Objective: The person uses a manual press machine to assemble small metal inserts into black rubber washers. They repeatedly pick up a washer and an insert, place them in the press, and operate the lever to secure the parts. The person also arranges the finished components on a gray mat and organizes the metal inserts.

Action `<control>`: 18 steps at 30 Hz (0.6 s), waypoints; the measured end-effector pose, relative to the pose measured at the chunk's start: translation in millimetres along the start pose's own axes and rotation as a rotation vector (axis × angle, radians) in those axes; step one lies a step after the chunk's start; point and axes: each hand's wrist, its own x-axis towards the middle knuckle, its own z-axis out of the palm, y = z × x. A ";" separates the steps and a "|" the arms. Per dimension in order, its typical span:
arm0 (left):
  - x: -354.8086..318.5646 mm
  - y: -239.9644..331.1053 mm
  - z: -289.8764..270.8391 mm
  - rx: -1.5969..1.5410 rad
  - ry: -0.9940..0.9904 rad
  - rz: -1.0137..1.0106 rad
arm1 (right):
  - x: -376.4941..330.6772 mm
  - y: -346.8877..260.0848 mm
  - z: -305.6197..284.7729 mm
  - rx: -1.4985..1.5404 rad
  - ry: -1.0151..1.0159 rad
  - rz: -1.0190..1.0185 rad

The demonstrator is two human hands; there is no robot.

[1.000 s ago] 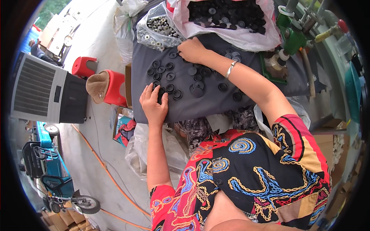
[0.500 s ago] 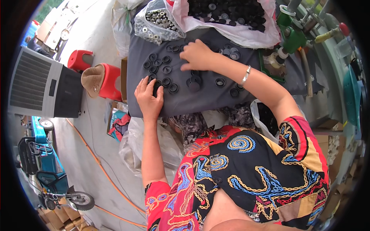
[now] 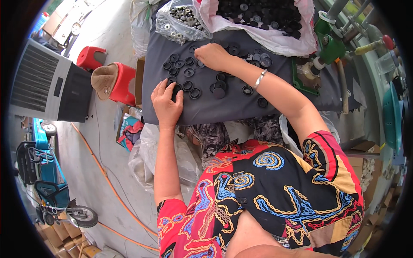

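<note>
Black round plastic caps (image 3: 188, 72) lie scattered over the grey cloth-covered table (image 3: 241, 107), several of them ring-like with raised rims. My left hand (image 3: 167, 105) rests at the table's left side, fingers spread, its tips against a black cap (image 3: 177, 88) in the lower left group. Farther off, my right hand (image 3: 213, 56) is bent down with its fingers drawn together. Just below its fingertips lies another cap (image 3: 200, 64); whatever the fingers pinch is hidden. Right of the left group sits a small cluster of caps (image 3: 219, 92), partly overlapping.
At the far edge stand a clear bag of metal parts (image 3: 184, 19) and a white sack (image 3: 275, 43) full of black caps. A green metal press (image 3: 329, 45) is at the right. Red stools (image 3: 124, 81), one topped by a brown hat, stand beyond the left edge.
My right hand has moved slightly left, and its spread fingers have drawn together. My left hand stays by the same caps. The whole view has shifted a little.
</note>
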 end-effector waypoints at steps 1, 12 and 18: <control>0.3 0.2 -0.7 0.011 -0.004 0.001 | 2.0 -0.2 1.0 -0.023 0.015 -0.007; -2.0 8.6 -6.1 -0.034 0.098 0.116 | -70.8 -15.7 -57.7 -0.199 -0.348 -0.255; -8.2 90.7 5.4 -0.105 -0.006 0.207 | -83.1 -6.0 -39.0 -0.158 -0.236 -0.244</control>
